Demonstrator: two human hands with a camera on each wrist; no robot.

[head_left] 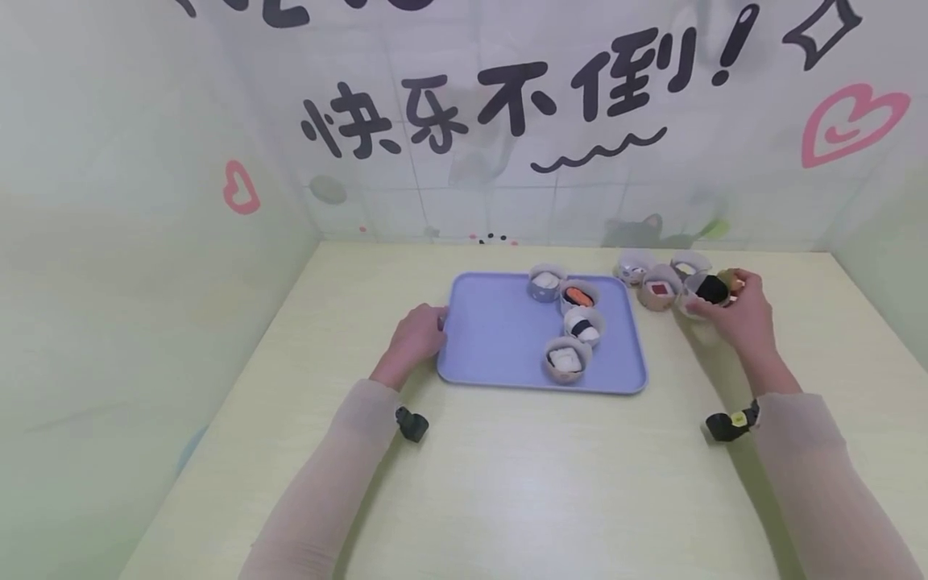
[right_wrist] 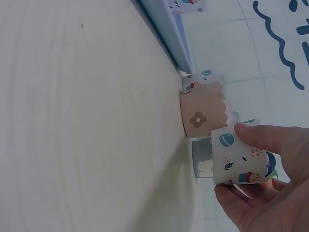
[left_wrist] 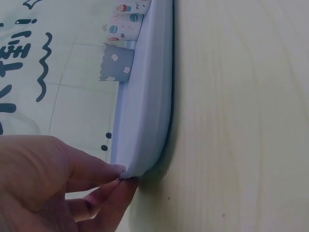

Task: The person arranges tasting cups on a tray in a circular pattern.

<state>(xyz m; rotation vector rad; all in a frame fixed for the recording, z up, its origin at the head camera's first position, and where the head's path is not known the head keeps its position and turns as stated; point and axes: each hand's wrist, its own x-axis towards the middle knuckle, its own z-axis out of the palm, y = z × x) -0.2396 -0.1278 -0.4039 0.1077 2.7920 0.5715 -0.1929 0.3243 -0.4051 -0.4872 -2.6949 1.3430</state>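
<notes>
White printed cup (right_wrist: 236,157), gripped by its sides in the right hand (head_left: 748,318), is best kept level and lightly squeezed; the left hand (head_left: 420,333) pinches the blue tray (head_left: 496,330) to its right, best held still.

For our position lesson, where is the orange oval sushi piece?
In the head view, the orange piece sits in a round cup on the right side of the blue rectangular tray, behind the black-banded white piece.

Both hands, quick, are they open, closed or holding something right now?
Left hand: pinching the edge of the blue tray.
Right hand: holding a printed white cup.
</notes>
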